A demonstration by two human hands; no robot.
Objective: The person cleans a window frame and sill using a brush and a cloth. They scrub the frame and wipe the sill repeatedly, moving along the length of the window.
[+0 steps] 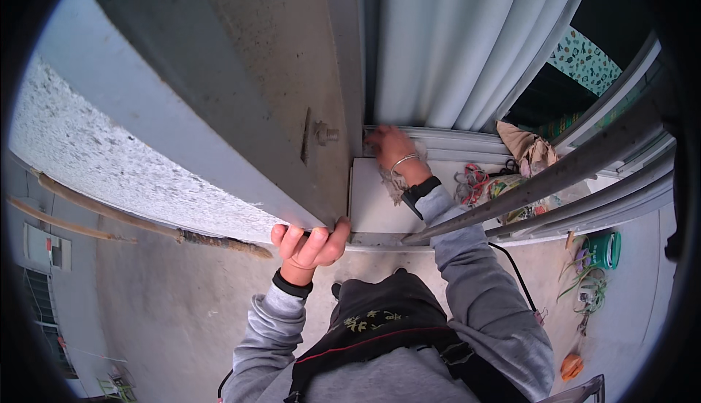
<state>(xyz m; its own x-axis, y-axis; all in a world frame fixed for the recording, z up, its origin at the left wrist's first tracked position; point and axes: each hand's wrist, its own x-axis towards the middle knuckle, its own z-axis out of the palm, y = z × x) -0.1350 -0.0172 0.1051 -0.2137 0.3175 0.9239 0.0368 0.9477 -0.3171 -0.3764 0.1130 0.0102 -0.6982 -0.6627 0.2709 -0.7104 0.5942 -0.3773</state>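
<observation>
My left hand [311,247] curls its fingers round the lower edge of the wall corner [263,197] at the window opening. Through the window bars [526,184] reaches my right arm, and my right hand [391,148] presses a crumpled greyish cloth [393,186] at the left end of the window track [465,143]. Its fingers are blurred. Part of the cloth hangs below the wrist over the white sill [369,200]. A pale curtain [432,47] hangs just beyond the track.
On the sill to the right lie tangled red and grey cords [472,184], a patterned plastic bag [506,186] and crumpled brown paper [526,148]. A bolt [327,133] sticks out of the side wall. Wooden poles [224,243] are at the left; a green bucket [607,249] and potted plants stand at the right.
</observation>
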